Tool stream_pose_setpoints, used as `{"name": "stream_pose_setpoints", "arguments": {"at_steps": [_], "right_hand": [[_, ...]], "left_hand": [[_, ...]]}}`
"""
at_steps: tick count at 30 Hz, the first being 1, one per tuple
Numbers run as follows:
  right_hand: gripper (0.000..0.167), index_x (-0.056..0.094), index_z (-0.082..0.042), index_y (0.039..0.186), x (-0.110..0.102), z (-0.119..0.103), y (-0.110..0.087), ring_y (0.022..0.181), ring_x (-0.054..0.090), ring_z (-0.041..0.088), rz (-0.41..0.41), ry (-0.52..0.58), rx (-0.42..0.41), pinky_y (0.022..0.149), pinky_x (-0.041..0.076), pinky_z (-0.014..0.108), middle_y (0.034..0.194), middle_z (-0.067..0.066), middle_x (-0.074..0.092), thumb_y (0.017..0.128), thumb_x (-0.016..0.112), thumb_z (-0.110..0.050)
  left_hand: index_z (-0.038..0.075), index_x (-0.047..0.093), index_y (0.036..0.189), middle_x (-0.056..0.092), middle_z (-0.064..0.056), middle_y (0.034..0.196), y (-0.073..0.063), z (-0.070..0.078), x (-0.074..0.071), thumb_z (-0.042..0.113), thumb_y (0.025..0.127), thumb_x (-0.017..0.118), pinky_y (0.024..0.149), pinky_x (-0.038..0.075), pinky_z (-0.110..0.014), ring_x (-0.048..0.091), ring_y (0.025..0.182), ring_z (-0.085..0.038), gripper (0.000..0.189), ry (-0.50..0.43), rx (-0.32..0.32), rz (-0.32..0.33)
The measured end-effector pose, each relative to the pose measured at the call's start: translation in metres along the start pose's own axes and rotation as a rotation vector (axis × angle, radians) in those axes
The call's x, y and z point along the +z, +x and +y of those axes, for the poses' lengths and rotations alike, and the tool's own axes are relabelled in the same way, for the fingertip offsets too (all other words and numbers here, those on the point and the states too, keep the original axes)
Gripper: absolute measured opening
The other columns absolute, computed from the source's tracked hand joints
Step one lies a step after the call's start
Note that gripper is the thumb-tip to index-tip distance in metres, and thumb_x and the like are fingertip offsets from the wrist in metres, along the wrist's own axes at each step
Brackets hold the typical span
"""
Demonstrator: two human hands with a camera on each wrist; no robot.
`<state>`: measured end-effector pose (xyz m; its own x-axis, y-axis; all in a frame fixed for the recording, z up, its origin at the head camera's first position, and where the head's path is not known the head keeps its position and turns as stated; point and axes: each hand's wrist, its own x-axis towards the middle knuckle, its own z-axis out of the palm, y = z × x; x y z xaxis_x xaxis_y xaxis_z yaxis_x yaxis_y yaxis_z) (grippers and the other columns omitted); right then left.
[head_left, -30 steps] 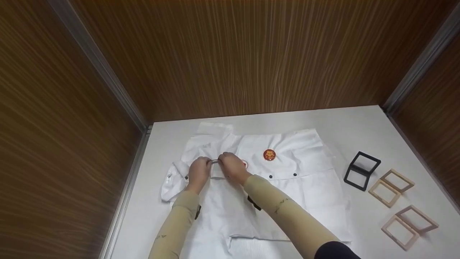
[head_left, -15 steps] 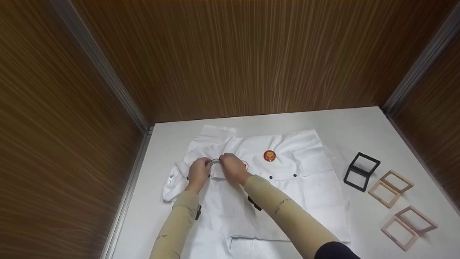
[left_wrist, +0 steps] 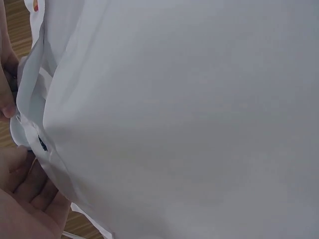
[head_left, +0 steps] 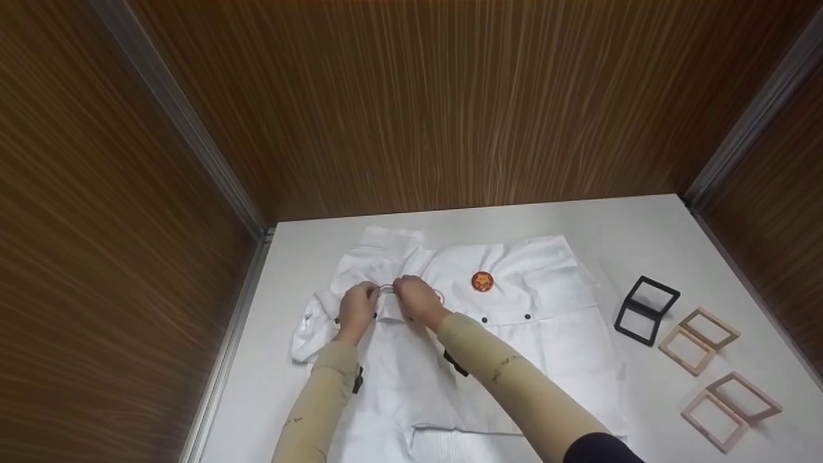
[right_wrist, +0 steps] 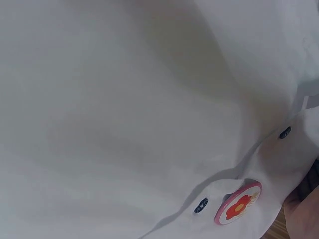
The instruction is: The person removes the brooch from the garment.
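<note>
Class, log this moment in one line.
left hand: holds disc; right hand: holds disc; shirt: on table; badges: on shirt; frames: beside shirt

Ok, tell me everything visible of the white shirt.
The white shirt looks like creased cloth, spread on the table. Dark buttons run in a row across it; in the head view, a red badge and a flower badge sit above them. The left hand and right hand touch it near the buttons, where its edge is raised.

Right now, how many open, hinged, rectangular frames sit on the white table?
3, on the right: black hinged frame farthest back, tan hinged frame between, pink hinged frame nearest.
</note>
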<state>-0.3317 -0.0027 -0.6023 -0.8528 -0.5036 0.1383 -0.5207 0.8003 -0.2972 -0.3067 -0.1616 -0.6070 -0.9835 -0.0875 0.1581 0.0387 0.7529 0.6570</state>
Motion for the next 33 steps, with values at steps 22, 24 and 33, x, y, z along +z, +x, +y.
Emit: {"name": "stream_pose_setpoints", "arguments": {"at_steps": [22,24,33], "right_hand": [[0.028,0.073,0.002,0.098,-0.0019,-0.0012,0.0037,0.094,0.073,0.041,0.024,0.202,0.115,0.088,0.060,0.051,0.093,0.021,0.074,0.110,0.050,-0.006],[0.028,0.074,0.002,0.097,-0.0021,-0.0014,0.0039,0.095,0.073,0.041,0.034,0.232,0.139,0.089,0.060,0.051,0.094,0.021,0.075,0.110,0.050,-0.008],[0.028,0.075,-0.001,0.096,-0.0071,-0.0030,0.0028,0.096,0.074,0.037,0.057,0.324,0.211,0.090,0.060,0.049,0.095,0.018,0.077,0.110,0.052,-0.011]], "left_hand": [[0.000,0.078,0.103,0.080,-0.015,0.099,0.0026,0.0054,0.0015,0.009,0.102,0.068,0.089,0.060,-0.047,0.074,0.092,-0.031,0.013,-0.007,-0.023,-0.004],[0.000,0.078,0.104,0.080,-0.016,0.101,0.0022,0.0055,0.0018,0.009,0.102,0.068,0.090,0.060,-0.048,0.075,0.094,-0.033,0.014,-0.010,-0.016,0.002],[-0.001,0.079,0.104,0.080,-0.017,0.101,0.0032,0.0063,0.0015,0.008,0.103,0.067,0.089,0.061,-0.048,0.076,0.095,-0.034,0.015,-0.022,-0.005,-0.007]]}}
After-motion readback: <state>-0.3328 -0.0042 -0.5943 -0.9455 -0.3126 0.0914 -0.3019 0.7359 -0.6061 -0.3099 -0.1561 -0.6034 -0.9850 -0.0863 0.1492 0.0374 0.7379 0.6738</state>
